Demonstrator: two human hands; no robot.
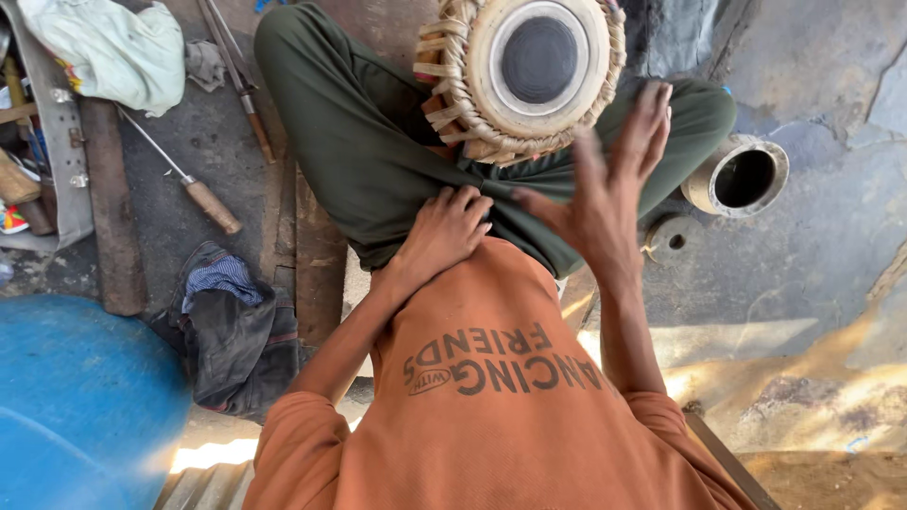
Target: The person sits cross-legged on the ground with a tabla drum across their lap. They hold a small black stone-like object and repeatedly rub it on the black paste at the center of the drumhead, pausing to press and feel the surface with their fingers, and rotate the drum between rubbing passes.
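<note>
Your right hand (605, 194) hovers wide open just below the drum (529, 76), left hand (444, 231) curled on your trousers (359, 142); unsteadied, the drum could tip.

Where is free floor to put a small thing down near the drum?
Bare floor lies right of the metal cylinder, beyond the right hand. Another patch lies between the wooden-handled tool and the leg. The far left, with cloths, is crowded.

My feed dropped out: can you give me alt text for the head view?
A seated person's right hand hangs open beside a laced hand drum resting on their crossed legs, while the left hand rests closed on the lap.
</note>
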